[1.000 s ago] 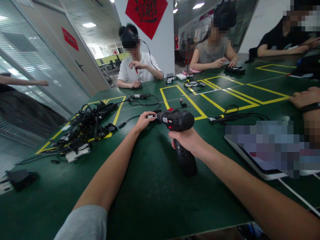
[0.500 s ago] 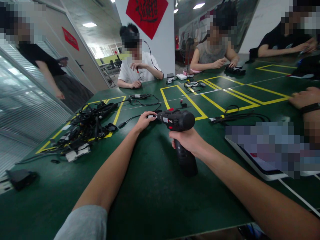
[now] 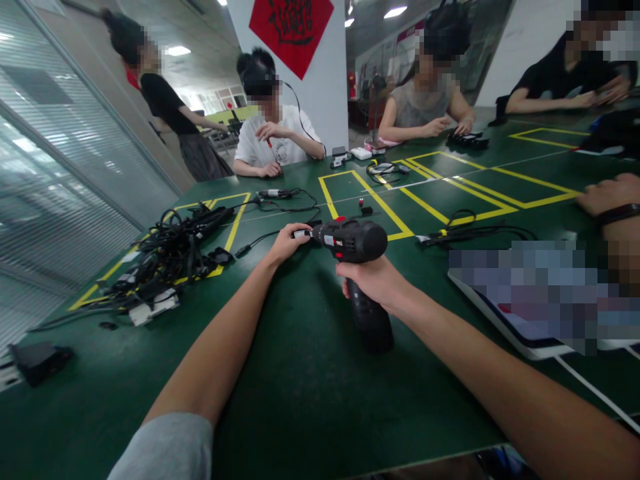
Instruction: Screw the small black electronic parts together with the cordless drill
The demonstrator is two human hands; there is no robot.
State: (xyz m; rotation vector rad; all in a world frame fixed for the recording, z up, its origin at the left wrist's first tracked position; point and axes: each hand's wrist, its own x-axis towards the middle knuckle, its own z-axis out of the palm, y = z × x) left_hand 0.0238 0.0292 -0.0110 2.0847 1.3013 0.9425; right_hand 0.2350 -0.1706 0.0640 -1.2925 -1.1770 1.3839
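at the green worktop [image 3: 280, 393], a cordless drill [image 3: 356, 240] sits in the right grip [image 3: 373, 280]
fingers closed round its handle; the left grip [image 3: 289, 243] pinches a small white tip [image 3: 300, 234] at the drill's nose.

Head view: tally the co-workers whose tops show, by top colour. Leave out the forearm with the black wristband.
White: 1 (seated person in a white T-shirt)
Grey: 1 (seated person in a sleeveless grey top)
Black: 2 (standing person in a black top; seated person in a black top)
Total: 4
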